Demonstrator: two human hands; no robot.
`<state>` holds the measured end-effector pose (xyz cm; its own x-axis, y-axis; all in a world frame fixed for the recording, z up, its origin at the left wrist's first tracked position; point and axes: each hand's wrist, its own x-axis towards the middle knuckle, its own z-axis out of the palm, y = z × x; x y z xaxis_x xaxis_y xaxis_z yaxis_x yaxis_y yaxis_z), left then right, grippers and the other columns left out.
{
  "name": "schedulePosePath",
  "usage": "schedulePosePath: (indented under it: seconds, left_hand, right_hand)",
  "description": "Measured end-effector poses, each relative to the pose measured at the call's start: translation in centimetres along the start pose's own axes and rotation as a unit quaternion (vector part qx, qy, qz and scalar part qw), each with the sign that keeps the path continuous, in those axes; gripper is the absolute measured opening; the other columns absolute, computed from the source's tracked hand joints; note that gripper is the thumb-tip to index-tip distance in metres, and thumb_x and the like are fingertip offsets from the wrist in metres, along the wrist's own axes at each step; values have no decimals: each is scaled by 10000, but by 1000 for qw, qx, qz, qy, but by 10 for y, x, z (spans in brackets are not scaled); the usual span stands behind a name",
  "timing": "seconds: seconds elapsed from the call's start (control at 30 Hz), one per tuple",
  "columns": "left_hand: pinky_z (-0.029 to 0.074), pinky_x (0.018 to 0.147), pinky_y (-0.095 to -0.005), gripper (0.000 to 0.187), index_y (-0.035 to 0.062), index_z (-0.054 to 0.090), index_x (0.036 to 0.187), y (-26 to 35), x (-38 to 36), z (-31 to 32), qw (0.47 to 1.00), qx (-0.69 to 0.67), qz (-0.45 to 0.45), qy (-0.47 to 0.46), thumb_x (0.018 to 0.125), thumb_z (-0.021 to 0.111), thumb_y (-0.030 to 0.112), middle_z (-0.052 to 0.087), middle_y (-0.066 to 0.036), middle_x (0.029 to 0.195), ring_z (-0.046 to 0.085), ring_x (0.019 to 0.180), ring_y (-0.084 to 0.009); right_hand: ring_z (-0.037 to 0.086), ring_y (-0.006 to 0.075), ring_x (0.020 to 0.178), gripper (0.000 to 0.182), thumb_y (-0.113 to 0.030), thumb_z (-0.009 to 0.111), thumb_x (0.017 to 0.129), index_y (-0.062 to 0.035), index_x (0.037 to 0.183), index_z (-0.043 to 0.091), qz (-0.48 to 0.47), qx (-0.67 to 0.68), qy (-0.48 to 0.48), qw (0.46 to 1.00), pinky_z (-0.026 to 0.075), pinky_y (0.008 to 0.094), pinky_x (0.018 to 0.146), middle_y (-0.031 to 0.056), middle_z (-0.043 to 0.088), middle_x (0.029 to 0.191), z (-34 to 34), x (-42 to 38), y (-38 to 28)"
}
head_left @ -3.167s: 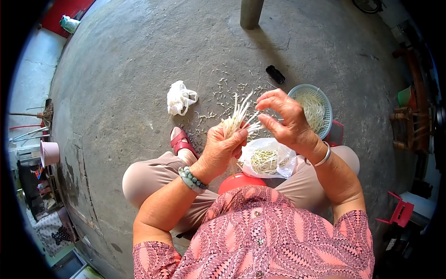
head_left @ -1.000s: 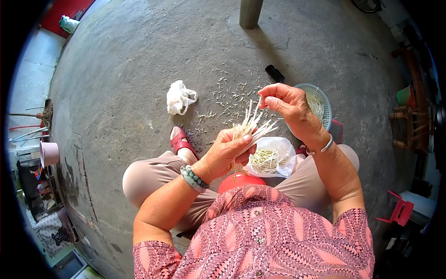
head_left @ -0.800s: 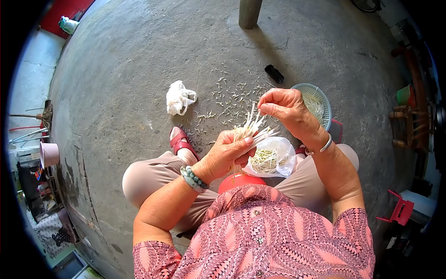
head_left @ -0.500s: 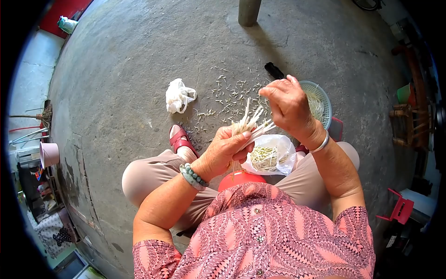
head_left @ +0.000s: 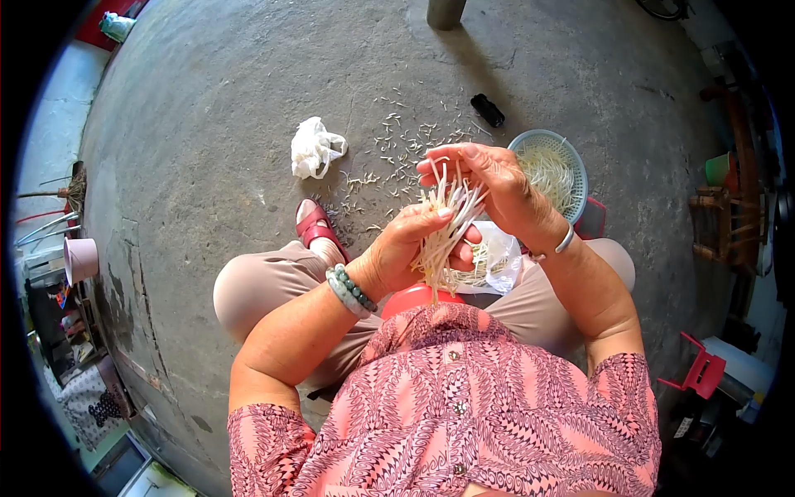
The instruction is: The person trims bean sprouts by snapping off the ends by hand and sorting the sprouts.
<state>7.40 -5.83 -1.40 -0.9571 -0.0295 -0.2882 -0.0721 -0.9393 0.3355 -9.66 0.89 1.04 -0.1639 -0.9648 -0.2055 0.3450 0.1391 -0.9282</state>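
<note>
A bundle of pale bean sprouts lies in my left hand, held under the thumb with the strands fanned upward. My right hand is at the top of the bundle, palm facing it, with its fingers extended and apart from the thumb, beside the sprout tips. Below the hands, a white plastic bag with more sprouts rests between my legs, partly covered by my left hand. To the right stands a light blue-green basket holding white sprouts.
Small bits are scattered over the grey floor. A crumpled white bag lies left of them, and a black object is near the basket. A pillar stands ahead. A red stool is at the right.
My right hand has moved down and left to the sprout bundle and its fingers have straightened. My left hand has opened out somewhat, spreading the sprouts. The view has shifted slightly.
</note>
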Motion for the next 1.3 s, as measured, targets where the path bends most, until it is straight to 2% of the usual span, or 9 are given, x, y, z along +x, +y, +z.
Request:
schedulePosePath:
  seconds: [0.13,0.23,0.3,0.4,0.57,0.9,1.03,1.17,1.3]
  left_hand:
    - [560,809,-411,391,-11,480,1229,-5,3,2,997,-60,-36,-27,938,516,249,620,-166,1018,661,857,-260]
    - [562,802,-412,397,-17,479,1232,-8,6,2,997,-70,-27,-22,941,509,251,620,-164,1012,659,868,-264]
    - [533,866,-435,407,-16,469,1248,-7,9,-2,997,-74,-23,-24,943,497,252,621,-156,1017,652,906,-270]
    - [484,940,-457,432,-12,453,1278,1,13,-4,994,-106,-6,-35,937,494,250,623,-148,1047,637,970,-288]
    - [370,1047,-491,455,-2,452,1304,17,16,-5,987,-139,71,-26,944,436,275,605,-182,1172,574,1116,-323]
    - [352,1061,-500,418,-1,471,1290,25,21,-9,970,-178,162,41,953,379,229,561,-186,1254,514,1195,-335]
    - [360,1056,-487,421,1,466,1299,24,22,-9,971,-158,167,65,953,383,226,517,-187,1309,492,1223,-320]
    - [354,1064,-467,432,1,457,1312,18,25,-10,976,-131,163,65,952,388,230,506,-183,1324,491,1225,-306]
    - [351,1062,-432,416,42,465,1304,14,32,-8,981,-106,159,42,940,407,236,503,-154,1334,493,1211,-287]
  right_hand:
    - [638,212,960,519,-403,383,982,45,1157,580,19,-60,-59,996,511,338,851,167,657,1051,-1,1,4]
    - [620,210,989,524,-418,397,977,32,1179,572,-44,-134,-46,989,501,333,859,158,647,1079,-2,0,0]
    - [610,186,989,483,-419,454,964,-9,1183,584,-38,-92,52,994,486,296,811,101,646,1096,-6,5,2]
    - [622,128,892,332,-325,495,962,-28,1014,634,-2,-68,169,983,490,271,748,49,664,965,-14,1,-6]
    - [629,116,762,155,-117,532,922,11,935,619,18,-99,161,982,515,253,697,65,650,825,-19,-9,7]
    - [608,111,654,138,-78,562,896,32,879,644,-55,-274,96,955,487,251,622,76,651,746,-19,-15,10]
    - [616,121,706,108,-61,569,873,6,901,649,-133,-279,154,938,473,261,605,89,642,798,-7,-14,15]
    - [625,194,700,122,-94,617,849,-4,925,646,-115,-308,68,942,488,305,615,110,628,820,5,-18,4]
    - [637,285,745,290,-181,719,775,8,956,593,-149,-405,102,896,506,355,682,162,609,863,21,-20,3]
